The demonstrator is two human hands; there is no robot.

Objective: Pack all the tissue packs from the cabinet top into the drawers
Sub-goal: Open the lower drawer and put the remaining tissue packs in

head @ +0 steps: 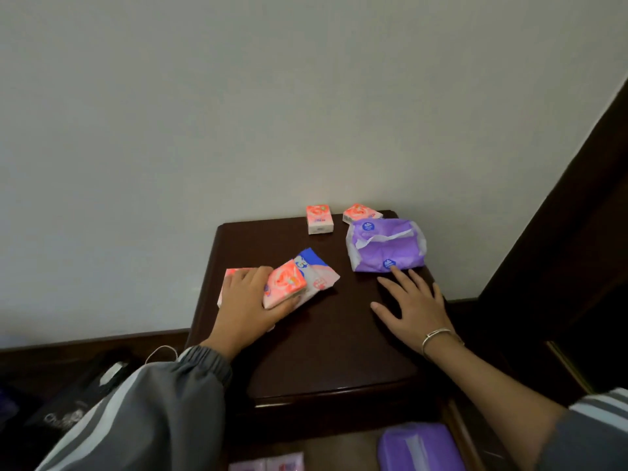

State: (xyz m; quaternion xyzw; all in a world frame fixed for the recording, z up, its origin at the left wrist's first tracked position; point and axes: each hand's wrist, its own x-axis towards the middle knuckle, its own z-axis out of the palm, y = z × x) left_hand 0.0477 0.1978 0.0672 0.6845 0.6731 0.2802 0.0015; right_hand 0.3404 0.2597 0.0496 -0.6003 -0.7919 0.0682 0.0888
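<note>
My left hand (246, 302) grips a small pink tissue pack (284, 287) at the left of the dark cabinet top (326, 338); another pink pack (227, 283) lies partly under that hand, and a blue-and-white wrapper (317, 273) lies beneath the held pack. My right hand (413, 305) is spread flat, its fingertips reaching the front edge of a large opened purple tissue pack (385, 248). Two small pink packs (319, 219) (360, 212) stand at the back by the wall. In the open drawer (455, 433) below lie a purple pack (419, 448) and small pink packs (266, 464).
A pale wall stands behind the cabinet. Dark wooden furniture (577, 215) rises at the right. At the lower left sits a dark bag (78, 402) with a white tag. My grey striped sleeves cover the lower corners.
</note>
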